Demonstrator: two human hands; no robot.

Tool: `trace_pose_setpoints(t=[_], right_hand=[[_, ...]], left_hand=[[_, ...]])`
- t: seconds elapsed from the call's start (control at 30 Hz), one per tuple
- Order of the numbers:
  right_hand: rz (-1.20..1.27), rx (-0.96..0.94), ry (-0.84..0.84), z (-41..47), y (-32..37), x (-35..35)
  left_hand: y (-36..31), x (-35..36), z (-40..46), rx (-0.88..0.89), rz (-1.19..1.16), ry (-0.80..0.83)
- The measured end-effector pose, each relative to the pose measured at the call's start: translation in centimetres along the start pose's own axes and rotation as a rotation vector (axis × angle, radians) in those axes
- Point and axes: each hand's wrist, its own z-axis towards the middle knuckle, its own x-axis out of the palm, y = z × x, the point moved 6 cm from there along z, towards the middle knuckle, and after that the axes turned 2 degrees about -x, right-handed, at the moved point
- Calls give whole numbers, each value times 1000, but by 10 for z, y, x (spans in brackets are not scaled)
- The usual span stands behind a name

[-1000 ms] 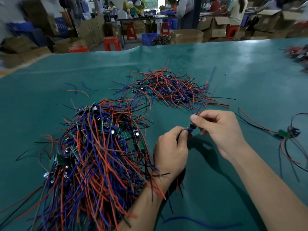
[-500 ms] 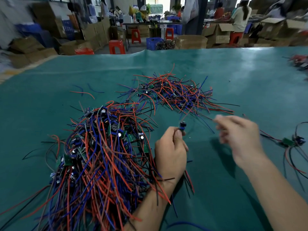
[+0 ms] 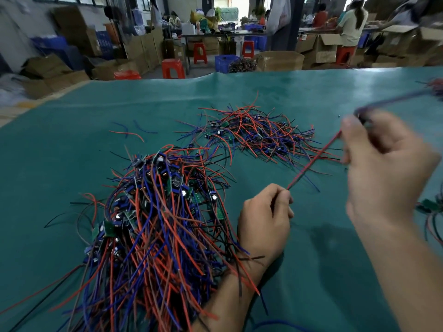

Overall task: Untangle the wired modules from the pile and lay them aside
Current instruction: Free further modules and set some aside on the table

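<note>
My right hand [image 3: 386, 168] has swung up and right since half a second ago, gripping a blurred module [image 3: 362, 117]; its red wire [image 3: 314, 160] now stretches to my left hand [image 3: 265, 219], pinching it right of the pile [image 3: 153, 224] on the surface [image 3: 335, 271].

**Wires and hands across the mat**

The big pile [image 3: 153, 226] lies on the mat [image 3: 72, 130] just left of the left hand [image 3: 265, 221], its strands crossing that wrist. A smaller heap [image 3: 256, 135] lies beyond the left hand. The right hand [image 3: 383, 168] is raised to its right; a taut wire [image 3: 311, 161] runs between them. Another module [image 3: 429, 207] lies right of the right hand.
</note>
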Motion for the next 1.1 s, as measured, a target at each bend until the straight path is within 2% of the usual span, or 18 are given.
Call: trace_pose_setpoints(t=[0.07, 0.13, 0.17, 0.23, 0.3, 0.33, 0.37, 0.47, 0.53, 0.6, 0.67, 0.73, 0.83, 0.97, 1.03, 1.1], right_hand=[[8, -128, 53, 0, 43, 30], [59, -206, 198, -2, 81, 69], [107, -184, 321, -5, 96, 93], [149, -64, 692, -19, 111, 141], [-47, -20, 1067, -39, 105, 181], [-190, -25, 1186, -45, 92, 192], [-330, -44, 1235, -44, 75, 199], [-760, -116, 1081, -11, 4, 196], [-1061, -48, 993, 7, -50, 171], [-1245, 29, 937, 13, -94, 138], [-1262, 91, 868, 16, -121, 111], [-1166, 111, 826, 20, -133, 98], [-1059, 109, 774, 28, -135, 90], [-1096, 114, 744, 32, -140, 76], [-1087, 145, 747, 31, -139, 68], [-1016, 203, 674, 32, -131, 53]], left_hand=[[2, -3, 0, -40, -50, -40], [3, -5, 1, -85, -68, -57], [4, -5, 1, -85, -53, -67], [3, -6, 1, -87, -34, -82], [2, -7, 0, -81, -43, -92], [1, -7, 0, -71, -53, -96], [0, -7, 1, -69, -58, -92], [3, -5, 2, -94, -61, -70], [3, -6, 1, -82, -48, -81], [4, -7, 2, -80, -41, -82], [6, -5, 2, -93, -45, -76], [5, -5, 2, -103, -45, -81], [5, -5, 1, -101, -32, -87], [4, -5, 1, -117, -51, -85], [4, -5, 1, -116, -56, -87], [6, -5, 2, -116, -62, -89]])
